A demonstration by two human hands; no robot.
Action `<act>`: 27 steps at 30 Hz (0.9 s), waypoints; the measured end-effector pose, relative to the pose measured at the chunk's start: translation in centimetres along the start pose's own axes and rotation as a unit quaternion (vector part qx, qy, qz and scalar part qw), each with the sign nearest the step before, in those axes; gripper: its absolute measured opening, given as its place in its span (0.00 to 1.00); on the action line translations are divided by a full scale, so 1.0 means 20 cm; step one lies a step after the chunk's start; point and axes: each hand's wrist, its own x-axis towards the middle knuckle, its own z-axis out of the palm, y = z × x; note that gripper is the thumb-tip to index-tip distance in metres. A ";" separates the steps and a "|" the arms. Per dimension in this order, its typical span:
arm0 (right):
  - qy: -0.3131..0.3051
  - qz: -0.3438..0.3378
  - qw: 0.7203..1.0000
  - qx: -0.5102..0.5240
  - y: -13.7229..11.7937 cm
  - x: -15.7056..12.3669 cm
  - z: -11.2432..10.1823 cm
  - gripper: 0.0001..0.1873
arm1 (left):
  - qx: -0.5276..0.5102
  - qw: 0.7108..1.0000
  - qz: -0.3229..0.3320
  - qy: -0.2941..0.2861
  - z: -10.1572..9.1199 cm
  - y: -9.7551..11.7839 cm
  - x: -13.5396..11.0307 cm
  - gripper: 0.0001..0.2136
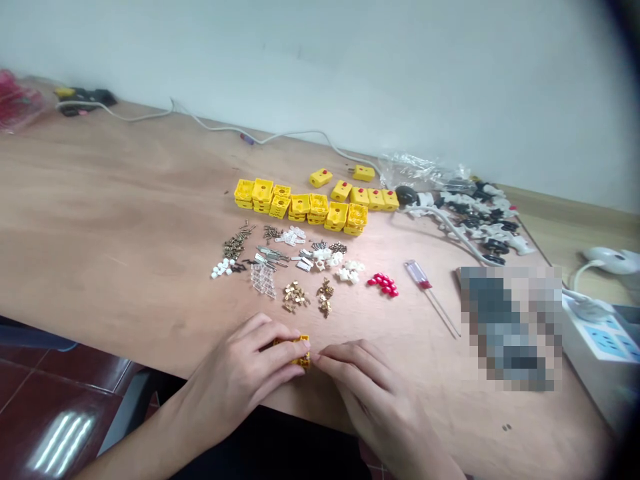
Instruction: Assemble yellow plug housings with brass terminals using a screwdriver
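My left hand [250, 373] is closed around a small yellow plastic housing [301, 350] near the table's front edge. My right hand [367, 387] rests just to its right, fingertips pinched together and touching the housing's side. What the right fingers pinch, if anything, is too small to see. Just beyond the hands lie small piles of brass parts [295, 297], clear plastic pieces [263, 279], white clips [345, 267], metal contacts [273, 255] and red buttons [384, 284]. Further back stands a row of open yellow housings [300, 203].
A red-handled screwdriver [425, 283] lies right of the red buttons. Closed yellow boxes [373, 197], a clear bag [420, 170], black and white parts [485, 220] and a white cable [280, 137] sit at the back. A white power strip [600, 333] is at right on the wooden table [110, 220].
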 end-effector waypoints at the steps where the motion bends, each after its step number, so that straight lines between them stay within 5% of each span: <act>1: 0.004 -0.002 1.000 -0.002 0.00 0.00 0.00 0.17 | 0.001 1.000 0.000 -0.001 0.00 0.00 0.00 0.12; 27: -0.084 -0.054 0.990 -0.101 -0.03 0.01 -0.02 0.16 | 0.011 1.000 0.010 0.014 0.01 0.00 0.00 0.10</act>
